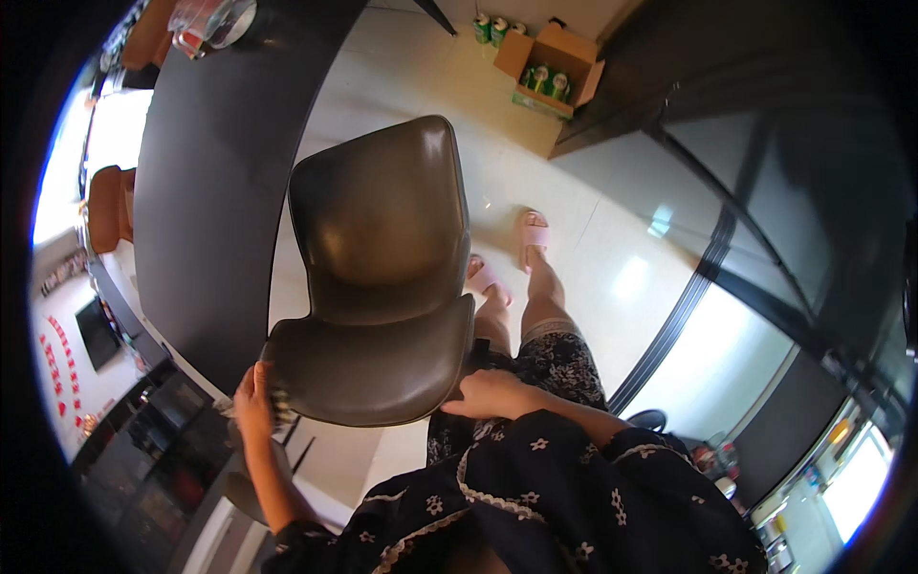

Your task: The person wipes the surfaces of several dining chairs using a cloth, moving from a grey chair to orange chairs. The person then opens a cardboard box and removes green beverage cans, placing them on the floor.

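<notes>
A dark brown chair (380, 229) with a smooth, leather-like cover stands before me, its seat (373, 366) towards me. At the left edge of that seat is my left hand (252, 409). A small checked cloth (281, 403), partly hidden and blurred, shows between this hand and the chair. My right hand (493, 394) grips the seat's right front corner, its fingertips partly out of sight at the edge. The chair's legs are mostly hidden beneath the seat.
A dark table (208, 194) runs along the left, bearing a clear glass jug (208, 29). On the tiled floor (595, 237), an open cardboard box (549, 72) holds green cans, with more cans (491, 30) beside it. A sliding-door track (667, 337) crosses the right side.
</notes>
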Demonstrator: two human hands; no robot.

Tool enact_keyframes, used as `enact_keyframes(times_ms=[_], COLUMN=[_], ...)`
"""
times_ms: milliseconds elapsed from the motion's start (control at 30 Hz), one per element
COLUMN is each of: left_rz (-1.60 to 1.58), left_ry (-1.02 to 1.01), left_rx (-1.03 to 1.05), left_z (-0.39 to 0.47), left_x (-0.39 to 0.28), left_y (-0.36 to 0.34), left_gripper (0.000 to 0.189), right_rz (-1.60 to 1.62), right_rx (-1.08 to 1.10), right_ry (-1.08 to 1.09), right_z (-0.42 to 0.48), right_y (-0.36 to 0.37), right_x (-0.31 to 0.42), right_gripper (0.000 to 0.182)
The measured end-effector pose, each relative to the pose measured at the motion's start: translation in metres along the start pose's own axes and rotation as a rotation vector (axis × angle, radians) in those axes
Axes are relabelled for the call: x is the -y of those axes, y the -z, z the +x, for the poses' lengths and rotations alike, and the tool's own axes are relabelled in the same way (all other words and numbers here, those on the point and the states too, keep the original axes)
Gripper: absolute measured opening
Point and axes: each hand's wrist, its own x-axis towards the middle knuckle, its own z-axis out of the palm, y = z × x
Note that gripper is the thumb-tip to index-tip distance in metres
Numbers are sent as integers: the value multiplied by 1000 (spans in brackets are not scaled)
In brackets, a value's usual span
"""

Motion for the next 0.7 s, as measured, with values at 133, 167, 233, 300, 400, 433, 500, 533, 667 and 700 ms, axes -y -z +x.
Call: enact_keyframes(times_ms=[133, 167, 233, 300, 400, 433, 500, 533, 667, 700], left_rz=[-1025, -1104, -1153, -957, -460, -418, -179, -194, 375, 388], left_ry=[-165, -188, -283, -498, -650, -592, -551, -486, -699, -712], left_rx=[495, 598, 713, 974, 931, 831, 523, 510, 166, 120], left_z=[-54, -71, -111, -121, -63, -39, 24, 61, 167, 185], left_x=[-89, -116, -156, -171, -169, -159, -161, -155, -127, -132], left_y=[-81, -105, -153, -174, -177, -188, -230, -254, -362, -383], left_gripper=[58, 62, 70, 69, 40, 35, 31, 37, 69, 78], right_rz=[467, 668, 803, 1368, 1697, 1824, 1935, 1914, 1724, 1837], right_rx=[-360, -615, -641, -613, -770, -714, -711, -703, -783, -709], right_ry=[432, 757, 643, 497, 351, 168, 161, 194, 383, 435], right_z=[-30, -34, -49, -39, -15, 1, 47, 80, 217, 254], right_y=[-6, -12, -14, -19, -19, -24, -44, -55, -68, -60], right_x=[10, 6, -12, -69, -160, -190, -228, -239, -243, -251], right_gripper=[43, 49, 61, 35, 24, 28, 32, 34, 31, 29])
